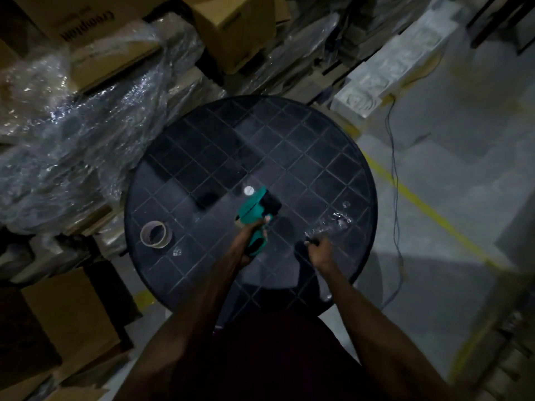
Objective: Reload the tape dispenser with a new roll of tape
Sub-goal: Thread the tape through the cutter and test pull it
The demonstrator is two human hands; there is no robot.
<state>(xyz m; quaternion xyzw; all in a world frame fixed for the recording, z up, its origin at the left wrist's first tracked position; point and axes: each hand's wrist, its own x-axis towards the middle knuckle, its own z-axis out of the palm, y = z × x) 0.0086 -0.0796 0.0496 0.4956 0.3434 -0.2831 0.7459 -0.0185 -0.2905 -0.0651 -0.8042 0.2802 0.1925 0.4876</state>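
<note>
My left hand [249, 241] grips the handle of a teal tape dispenser [254, 211], held over the middle of a round dark table [202, 157]. The dispenser's black roller end points away from me. My right hand [320, 253] is closed to the right of it, pinching the end of a clear, shiny strip of tape [333, 222] that stretches up and right across the table. A nearly used-up roll of tape [156, 234] with a brown core lies flat near the table's left edge.
Plastic-wrapped bundles [72, 134] and cardboard boxes [234, 27] crowd the left and far sides. More boxes [69, 311] stand at the lower left. On the right is grey floor with a yellow line [428, 212], a thin cable [395, 175] and white foam blocks [385, 73].
</note>
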